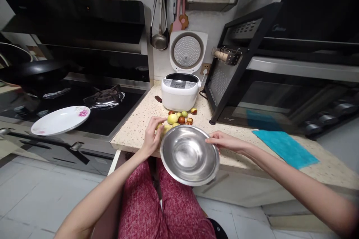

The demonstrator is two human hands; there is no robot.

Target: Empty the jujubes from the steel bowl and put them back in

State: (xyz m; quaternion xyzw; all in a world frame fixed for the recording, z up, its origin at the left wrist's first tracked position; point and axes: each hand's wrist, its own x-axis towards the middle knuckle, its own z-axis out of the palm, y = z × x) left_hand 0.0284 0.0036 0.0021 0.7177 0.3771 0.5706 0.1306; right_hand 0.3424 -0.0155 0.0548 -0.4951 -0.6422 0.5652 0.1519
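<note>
My right hand [224, 141] grips the rim of a shiny stainless steel bowl [187, 155], thumb over the edge. The bowl is tilted toward me at the counter's front edge, its bare inside showing. Beside its left rim, my left hand [153, 136] is cupped against a small pile of fruit, thumb and fingers apart around a yellow fruit [159, 125]. The pile has a larger yellow-green fruit [172, 118] and several small red-brown and green ones that look like jujubes [181, 120]. Part of the pile is hidden behind the bowl.
A white rice cooker [179, 95] with its lid raised stands behind the fruit. Rightward are a black oven [280, 93] and a blue cloth [288, 147]. To the left, a white plate [60, 120] overhangs the stove's [112, 119] front edge, with a black wok [36, 71] behind.
</note>
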